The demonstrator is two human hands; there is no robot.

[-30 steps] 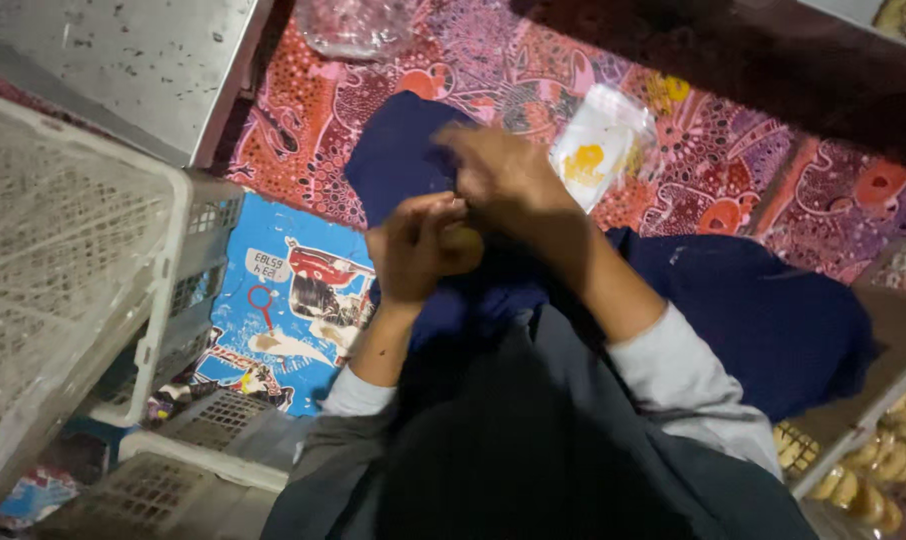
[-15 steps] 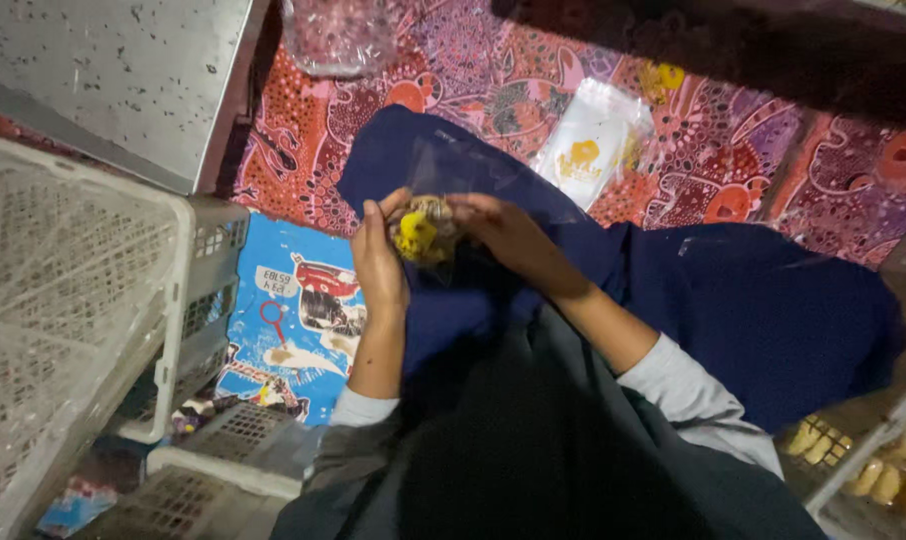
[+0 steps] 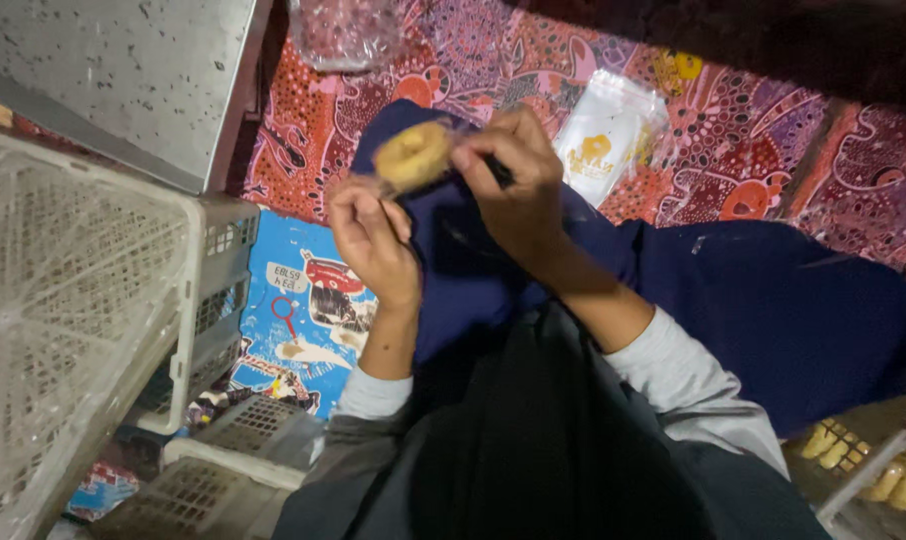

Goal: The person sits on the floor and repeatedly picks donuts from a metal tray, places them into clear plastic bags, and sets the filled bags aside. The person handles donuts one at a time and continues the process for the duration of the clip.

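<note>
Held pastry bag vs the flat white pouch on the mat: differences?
The held bag is up in the air between the left hand and right hand; the white pouch lies on the patterned mat, untouched. The held bag is clear, bulging around a round golden pastry; the white pouch looks flat, with a yellow print. Both are small plastic packets.

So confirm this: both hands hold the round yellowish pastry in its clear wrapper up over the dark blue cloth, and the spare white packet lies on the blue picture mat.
Not quite. In the head view the white packet lies on the red patterned cloth, not the blue picture mat. The rest holds: left hand and right hand hold the wrapped pastry over the dark blue cloth.
</note>
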